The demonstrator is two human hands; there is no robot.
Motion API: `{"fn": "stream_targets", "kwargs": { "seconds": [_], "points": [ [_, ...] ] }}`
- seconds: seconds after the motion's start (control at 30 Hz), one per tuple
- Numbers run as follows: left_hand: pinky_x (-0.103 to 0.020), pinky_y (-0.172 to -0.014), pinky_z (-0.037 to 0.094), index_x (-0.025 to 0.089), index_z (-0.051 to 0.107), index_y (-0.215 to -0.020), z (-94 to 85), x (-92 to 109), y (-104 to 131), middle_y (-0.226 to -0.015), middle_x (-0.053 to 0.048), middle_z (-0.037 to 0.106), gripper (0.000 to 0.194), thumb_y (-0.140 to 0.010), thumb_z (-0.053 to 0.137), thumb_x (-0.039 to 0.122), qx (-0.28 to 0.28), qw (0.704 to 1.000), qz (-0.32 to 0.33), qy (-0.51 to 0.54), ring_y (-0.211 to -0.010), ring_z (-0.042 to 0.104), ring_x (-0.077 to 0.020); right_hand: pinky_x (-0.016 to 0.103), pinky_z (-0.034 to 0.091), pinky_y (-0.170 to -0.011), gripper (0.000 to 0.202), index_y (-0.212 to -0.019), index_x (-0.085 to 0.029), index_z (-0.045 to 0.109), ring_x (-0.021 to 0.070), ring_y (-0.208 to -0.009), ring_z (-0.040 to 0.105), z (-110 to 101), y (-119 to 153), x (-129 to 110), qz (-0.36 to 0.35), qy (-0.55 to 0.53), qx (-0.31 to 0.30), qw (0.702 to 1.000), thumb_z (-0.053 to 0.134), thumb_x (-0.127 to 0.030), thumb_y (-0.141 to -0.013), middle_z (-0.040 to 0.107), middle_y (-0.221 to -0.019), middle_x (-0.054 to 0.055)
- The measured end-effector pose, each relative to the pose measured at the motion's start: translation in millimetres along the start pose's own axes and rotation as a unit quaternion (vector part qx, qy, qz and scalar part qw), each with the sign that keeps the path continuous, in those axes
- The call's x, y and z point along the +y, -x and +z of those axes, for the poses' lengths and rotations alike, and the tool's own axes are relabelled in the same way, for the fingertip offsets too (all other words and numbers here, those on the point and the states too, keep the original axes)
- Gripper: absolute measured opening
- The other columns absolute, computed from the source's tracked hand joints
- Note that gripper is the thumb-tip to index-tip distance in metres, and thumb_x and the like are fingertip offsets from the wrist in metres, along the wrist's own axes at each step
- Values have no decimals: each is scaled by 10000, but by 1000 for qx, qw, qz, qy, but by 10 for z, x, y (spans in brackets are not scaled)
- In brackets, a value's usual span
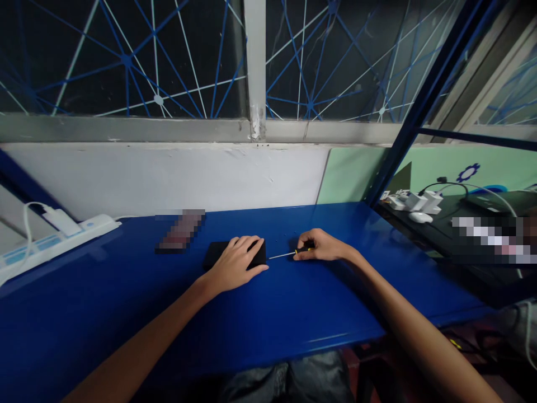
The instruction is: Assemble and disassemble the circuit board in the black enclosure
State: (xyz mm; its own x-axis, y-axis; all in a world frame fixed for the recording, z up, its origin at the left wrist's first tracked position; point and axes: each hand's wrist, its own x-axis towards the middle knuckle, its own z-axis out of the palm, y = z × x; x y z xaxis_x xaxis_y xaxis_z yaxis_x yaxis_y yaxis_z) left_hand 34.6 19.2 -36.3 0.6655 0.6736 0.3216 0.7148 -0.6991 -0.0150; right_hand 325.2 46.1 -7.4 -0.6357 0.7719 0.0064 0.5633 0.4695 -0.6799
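Note:
A flat black box (pixel 213 256) lies on the blue table (pixel 268 313). My left hand (pixel 237 260) is laid over it from the near side, fingers reaching to the far edge and thumb by the near right corner, holding it down. In my right hand (pixel 321 246) is a screwdriver (pixel 283 256) with a black and yellow handle, pinched between thumb and fingers. Its thin metal shaft points left, with the tip close by the box's right side; whether it touches cannot be made out. Several tiny specks (pixel 285 234), perhaps screws, are scattered just beyond the screwdriver.
A blurred-out flat object (pixel 181 230) rests at the back left. On the far left stands a white power strip (pixel 90 228) with a plugged-in adapter. At right, a dark neighbouring table (pixel 436 235) carries white chargers (pixel 423 201) and cables. A blue metal post (pixel 413 112) rises between the tables.

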Motion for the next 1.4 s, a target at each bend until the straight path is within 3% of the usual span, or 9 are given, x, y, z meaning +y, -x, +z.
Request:
{"fn": "stream_targets", "kwargs": {
  "seconds": [0.3,0.53,0.77,1.03,1.27,1.4],
  "points": [
    [-482,-1024,350,180,427,-1390,3,-1,-1,-1373,-143,511,597,-947,422,580,2,1000,0,2,-1244,472,-315,218,285,-524,347,-749,-170,550,93,-559,407,59,-8,-8,-9,1,10,1000,779,-421,-677,483,-622,-52],
    [-488,-1024,349,182,418,-1402,10,-10,0,-1375,-148,509,605,-948,416,582,-1,1000,1,5,-1246,469,-319,228,321,-542,307,-826,-148,614,108,-585,460,29,13,-26,-17,-41,10,999,579,-450,-864,568,-671,2],
    [-481,-1022,355,198,405,-1415,-1,-1,-2,-1369,-143,513,612,-948,402,594,6,1000,2,8,-1244,473,-318,241,314,-561,358,-753,-152,649,114,-608,459,3,-7,28,-7,10,17,1000,717,-503,-733,572,-682,-3],
    [-484,-1024,354,192,421,-1403,-7,2,4,-1376,-144,511,603,-949,404,589,5,1000,-1,5,-1248,472,-322,215,292,-510,339,-776,-179,546,92,-543,425,70,-12,13,-2,-8,-1,1000,784,-398,-677,499,-621,-57],
    [-482,-1028,349,200,407,-1414,-2,-2,1,-1377,-139,509,606,-949,406,589,3,1000,2,7,-1249,470,-317,228,297,-529,328,-824,-149,644,106,-567,444,45,3,-22,-15,-12,-7,1000,615,-475,-833,570,-654,-5],
    [-478,-1029,346,199,412,-1408,-1,-2,-2,-1387,-134,504,606,-948,401,594,2,1000,-1,9,-1257,463,-317,234,243,-507,393,-746,-148,680,90,-521,352,15,2,-29,-5,19,-23,1000,614,-529,-813,495,-571,-32]
  ]
}}
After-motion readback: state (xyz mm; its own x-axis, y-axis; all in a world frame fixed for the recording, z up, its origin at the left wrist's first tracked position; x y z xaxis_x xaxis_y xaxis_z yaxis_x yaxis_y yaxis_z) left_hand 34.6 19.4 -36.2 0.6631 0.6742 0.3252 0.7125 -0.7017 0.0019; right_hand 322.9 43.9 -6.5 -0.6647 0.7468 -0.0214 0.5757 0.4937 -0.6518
